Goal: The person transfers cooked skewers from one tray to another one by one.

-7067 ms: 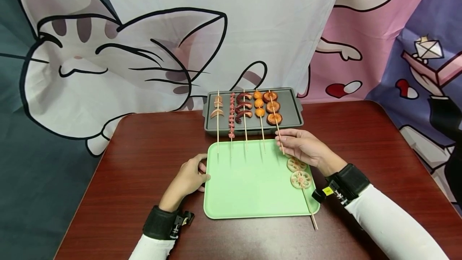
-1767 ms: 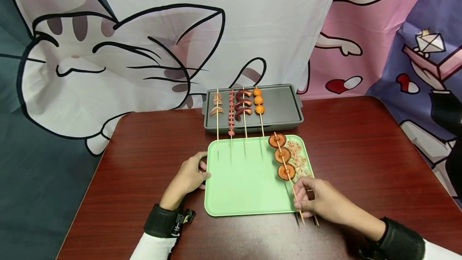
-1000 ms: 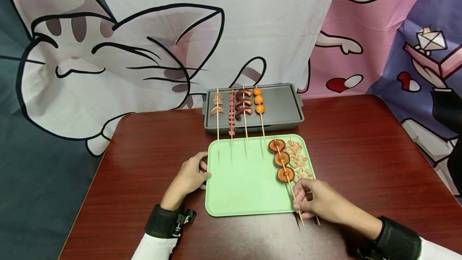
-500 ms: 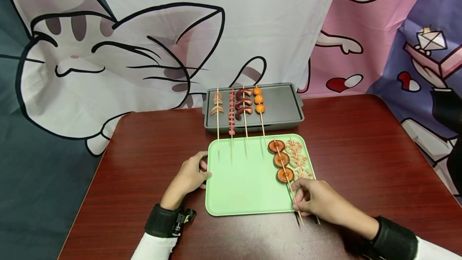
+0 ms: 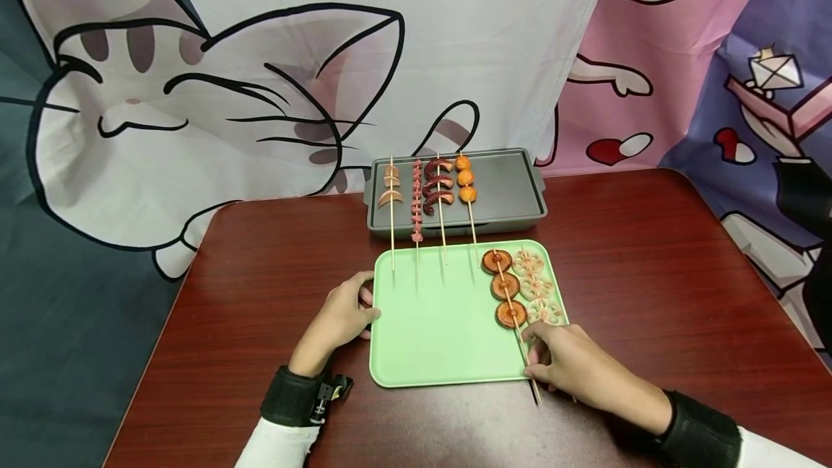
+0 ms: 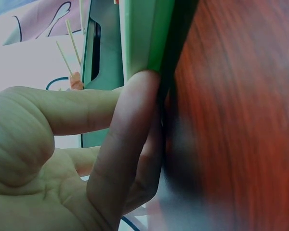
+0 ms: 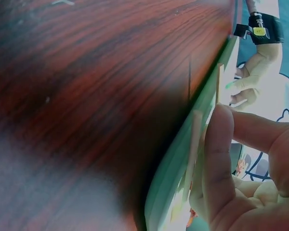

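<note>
So I'm in the middle of moving skewers off the grey grill tray [image 5: 520, 197] at the far side onto the green tray [image 5: 429, 338] nearer to me. Right now the mushroom skewer [image 5: 505, 286], 3 brown rounds on 1 stick, is lying down along the right side of the green tray, just beside the lotus root skewer [image 5: 536, 289] that's tucked against the right rim. My right hand [image 5: 572, 363] is on the near end of the mushroom stick where it pokes out over the tray's near edge onto the table [image 5: 650, 273]. Fingers look curled around it, so I'd say I've got it pinched, though the stick already looks flat on the tray.

My left hand [image 5: 338, 320] is on the left rim of the green tray, fingers curled against the edge with the thumb on top, keeping it steady.

My read: this is the tail end of setting down skewer number 2. Next I'd need to let go cleanly without rolling it into the lotus root, then reach far for the next 1. There are 4 on the grill tray, and the orange ball skewer [image 5: 465, 180] is the nearest on the right. Their sticks overhang onto the green tray, so I'd grab by the bare end and lift before pulling toward me.
</note>
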`<state>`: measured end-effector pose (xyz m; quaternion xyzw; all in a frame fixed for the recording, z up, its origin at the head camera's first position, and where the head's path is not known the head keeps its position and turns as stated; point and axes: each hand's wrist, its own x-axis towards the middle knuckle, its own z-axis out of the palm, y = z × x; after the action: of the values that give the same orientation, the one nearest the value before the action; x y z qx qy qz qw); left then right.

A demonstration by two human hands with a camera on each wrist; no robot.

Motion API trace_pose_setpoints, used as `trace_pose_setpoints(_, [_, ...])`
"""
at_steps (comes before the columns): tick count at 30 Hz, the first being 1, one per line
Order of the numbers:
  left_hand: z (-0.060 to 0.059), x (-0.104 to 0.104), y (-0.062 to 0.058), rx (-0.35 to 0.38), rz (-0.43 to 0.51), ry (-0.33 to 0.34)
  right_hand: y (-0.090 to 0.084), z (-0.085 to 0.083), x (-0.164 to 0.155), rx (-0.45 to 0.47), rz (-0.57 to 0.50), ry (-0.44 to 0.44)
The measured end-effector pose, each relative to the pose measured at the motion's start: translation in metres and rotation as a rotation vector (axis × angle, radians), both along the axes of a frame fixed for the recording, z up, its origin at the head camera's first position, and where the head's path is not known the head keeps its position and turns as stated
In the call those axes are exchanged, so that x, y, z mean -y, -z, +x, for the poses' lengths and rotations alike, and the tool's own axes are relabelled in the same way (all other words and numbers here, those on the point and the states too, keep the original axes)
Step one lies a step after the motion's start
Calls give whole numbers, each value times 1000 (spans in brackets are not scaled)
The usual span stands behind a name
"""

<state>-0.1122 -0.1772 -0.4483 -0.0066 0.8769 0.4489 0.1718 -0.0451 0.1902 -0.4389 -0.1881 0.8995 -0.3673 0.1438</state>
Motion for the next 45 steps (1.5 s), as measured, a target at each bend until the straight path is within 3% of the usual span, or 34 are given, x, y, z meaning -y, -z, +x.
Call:
trace_pose_setpoints(15, [1,1,0,7,18,-6,-2,0,-1,-40,30,-23])
trace_pose_setpoints(21, [1,0,-1,-1,13,-9,-12,-4,-7,-152,56,7])
trace_pose_setpoints(45, [2,0,1,-8,13,-8,-47,-54,-16,-297,-40,156])
